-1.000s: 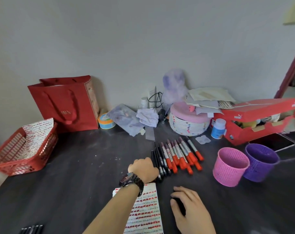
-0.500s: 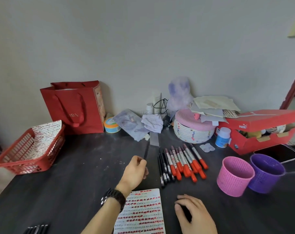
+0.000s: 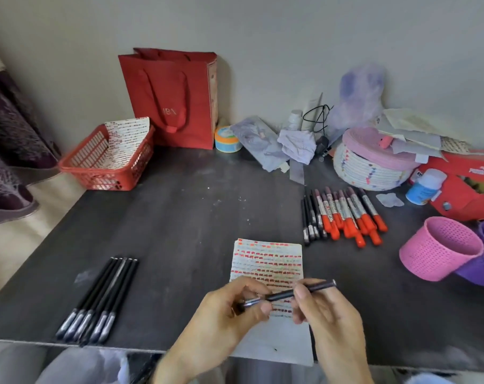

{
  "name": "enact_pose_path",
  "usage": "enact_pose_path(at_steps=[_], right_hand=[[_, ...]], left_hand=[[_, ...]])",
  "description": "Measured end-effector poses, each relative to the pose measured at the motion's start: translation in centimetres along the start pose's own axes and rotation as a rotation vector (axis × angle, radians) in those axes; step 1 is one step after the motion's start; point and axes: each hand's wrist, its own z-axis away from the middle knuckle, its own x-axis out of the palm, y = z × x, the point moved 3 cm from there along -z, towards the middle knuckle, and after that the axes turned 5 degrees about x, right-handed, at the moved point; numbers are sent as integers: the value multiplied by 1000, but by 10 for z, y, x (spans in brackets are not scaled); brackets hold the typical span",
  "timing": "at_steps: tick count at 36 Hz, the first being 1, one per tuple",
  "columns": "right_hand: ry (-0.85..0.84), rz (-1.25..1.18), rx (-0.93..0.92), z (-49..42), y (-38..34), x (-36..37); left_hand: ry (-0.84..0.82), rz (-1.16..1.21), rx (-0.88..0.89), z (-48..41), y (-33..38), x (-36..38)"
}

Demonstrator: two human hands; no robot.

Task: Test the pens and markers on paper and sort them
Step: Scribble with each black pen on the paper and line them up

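both hands pinch one black pen (image 3: 287, 294) | left hand (image 3: 229, 317) fingers at cap end | right hand (image 3: 326, 309) fingers mid-barrel | over test paper (image 3: 268, 261) on worktop (image 3: 185, 223)

Soft even daylight, faint shadows, slight blur, wide-angle edge distortion.

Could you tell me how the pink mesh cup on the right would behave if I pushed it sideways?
It looks like thin perforated plastic and I see nothing inside, so the pink mesh cup is probably light and would slide easily. Pushed near its rim, it might tip. It seems to touch the purple cup, which would likely shift too.
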Motion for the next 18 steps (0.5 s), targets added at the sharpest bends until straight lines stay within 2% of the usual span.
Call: enact_pose_path(at_steps=[5,8,13,18], right_hand=[[1,-1,63,10,15,8],[-59,-25,107,18,22,14],[-263,15,105,34,21,26],[-231,-6,134,44,24,24]], left_hand=[[80,-163,-17,26,-6,-6],[98,-295,26,34,-2,-7],[43,-391,96,45,8,0],[-33,-613,157,58,12,3]])
